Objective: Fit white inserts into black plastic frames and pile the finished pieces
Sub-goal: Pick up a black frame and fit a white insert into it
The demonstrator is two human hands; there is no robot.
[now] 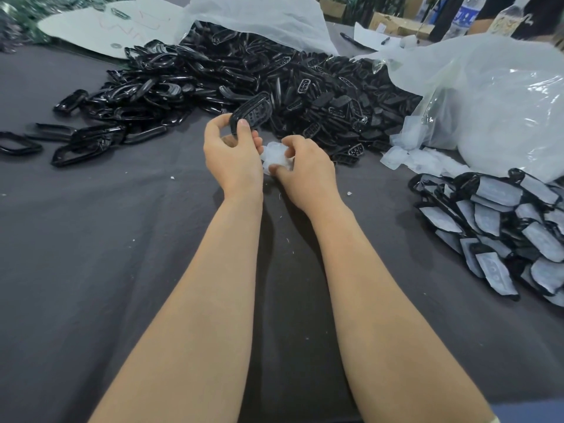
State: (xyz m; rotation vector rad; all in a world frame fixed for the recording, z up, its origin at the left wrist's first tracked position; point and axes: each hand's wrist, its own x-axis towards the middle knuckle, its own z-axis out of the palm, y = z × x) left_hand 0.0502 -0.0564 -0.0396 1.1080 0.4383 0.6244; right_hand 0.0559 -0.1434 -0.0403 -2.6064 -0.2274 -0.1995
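Your left grip [233, 154] pinched a black frame [253, 114] above the table [91, 239] while your right grip [308, 169] clutched a white insert [276, 155] (just beside it), so squaring its edges before pressing seemed wise.

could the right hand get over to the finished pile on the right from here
Probably yes: the finished pile lies out to the right of the right hand, only cloth between them, though that hand now grips a white insert.
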